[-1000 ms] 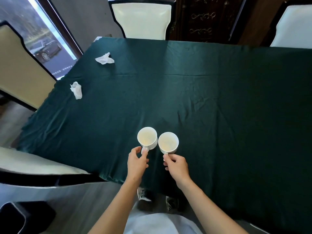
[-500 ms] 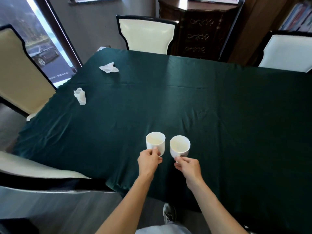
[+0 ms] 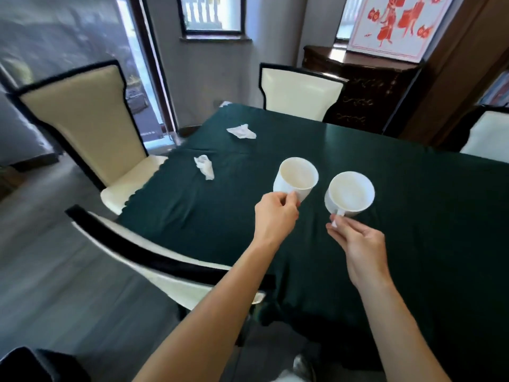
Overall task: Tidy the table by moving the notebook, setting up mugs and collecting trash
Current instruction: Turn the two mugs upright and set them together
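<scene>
over green tablecloth (image 3: pixel 413 216), both hands grip mugs

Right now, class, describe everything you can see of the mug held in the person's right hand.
The right-hand mug is plain white, glossy like ceramic, round-mouthed and looks empty, its inside faintly cream. It is tipped toward the camera so the opening shows, and appears lifted above the dark green tablecloth. The right hand pinches its small white handle at the lower edge. It sits just right of the other mug without touching it.
</scene>
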